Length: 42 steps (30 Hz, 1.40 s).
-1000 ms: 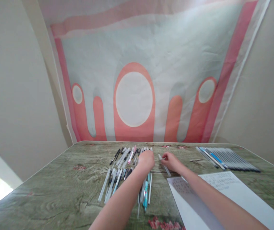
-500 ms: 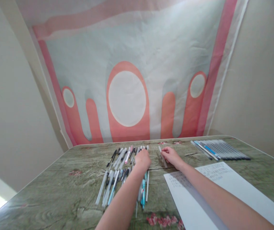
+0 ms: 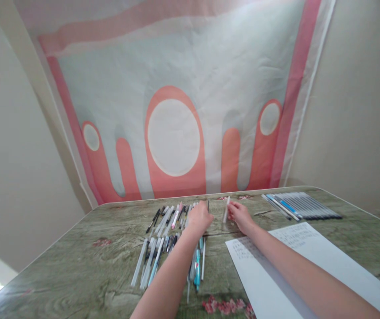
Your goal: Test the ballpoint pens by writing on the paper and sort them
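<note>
My right hand (image 3: 240, 216) is closed on a pale, translucent pen barrel (image 3: 226, 211), held nearly upright between thumb and fingers. My left hand (image 3: 200, 218) is to its left, fingers curled over the right end of the upper row of pens (image 3: 167, 219). A thin dark stick (image 3: 208, 205) pokes up beside the left fingers; the hand's back hides what is inside. Below the left wrist lies a lower row of clear, white and blue pens (image 3: 146, 261), partly covered by the forearm. At that row's right end is a turquoise pen (image 3: 197, 269).
A white sheet with handwriting (image 3: 276, 270) lies under my right forearm. At the far right, several clear pens with dark ends (image 3: 309, 206) lie side by side, next to a blue-and-white pen (image 3: 283, 207). The wood-patterned table (image 3: 76, 261) meets a patterned cloth (image 3: 173, 186) behind.
My right hand has lifted the pen barrel, which was slanted low toward the table and is now more upright. A dark stick now shows by my left fingers. The view has shifted slightly.
</note>
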Available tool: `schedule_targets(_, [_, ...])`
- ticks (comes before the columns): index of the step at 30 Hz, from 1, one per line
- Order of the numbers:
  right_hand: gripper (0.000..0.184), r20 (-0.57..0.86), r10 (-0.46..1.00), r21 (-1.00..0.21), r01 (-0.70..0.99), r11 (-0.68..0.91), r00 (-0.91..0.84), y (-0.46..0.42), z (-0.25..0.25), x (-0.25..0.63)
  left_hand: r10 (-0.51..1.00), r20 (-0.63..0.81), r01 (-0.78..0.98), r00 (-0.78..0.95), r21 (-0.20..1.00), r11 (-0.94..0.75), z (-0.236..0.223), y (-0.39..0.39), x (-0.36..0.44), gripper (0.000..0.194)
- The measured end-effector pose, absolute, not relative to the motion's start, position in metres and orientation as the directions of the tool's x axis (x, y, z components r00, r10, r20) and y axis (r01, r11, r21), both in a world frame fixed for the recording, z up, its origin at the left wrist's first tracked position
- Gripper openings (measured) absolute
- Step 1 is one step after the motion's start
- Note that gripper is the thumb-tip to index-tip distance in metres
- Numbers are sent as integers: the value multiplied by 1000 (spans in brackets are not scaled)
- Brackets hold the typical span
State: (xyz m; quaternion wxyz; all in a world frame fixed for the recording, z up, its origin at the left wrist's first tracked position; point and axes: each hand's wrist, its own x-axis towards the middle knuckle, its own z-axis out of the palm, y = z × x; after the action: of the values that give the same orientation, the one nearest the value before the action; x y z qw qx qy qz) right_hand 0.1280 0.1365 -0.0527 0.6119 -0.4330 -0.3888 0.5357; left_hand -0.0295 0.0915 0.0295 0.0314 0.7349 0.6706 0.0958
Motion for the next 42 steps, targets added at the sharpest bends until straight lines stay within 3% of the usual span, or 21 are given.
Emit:
schedule_targets(5, [16, -44, 980, -867, -495, 59, 195, 144, -51, 139, 954, 68, 947, 292, 120, -299, 35, 83, -19, 23])
schedule_targets(13, [17, -155, 930, -775, -625, 94, 332, 158, -55, 151, 936, 72, 933, 344, 83, -349, 52, 72, -20, 29])
schedule_targets(24, [15, -164, 935, -755, -650, 86, 315, 158, -57, 149, 952, 12, 946, 306, 108, -305, 56, 67, -17, 32])
schedule_targets(42, [16, -121, 974, -733, -679, 43, 193, 151, -57, 143, 922, 102, 920, 373, 91, -382, 48, 72, -22, 30])
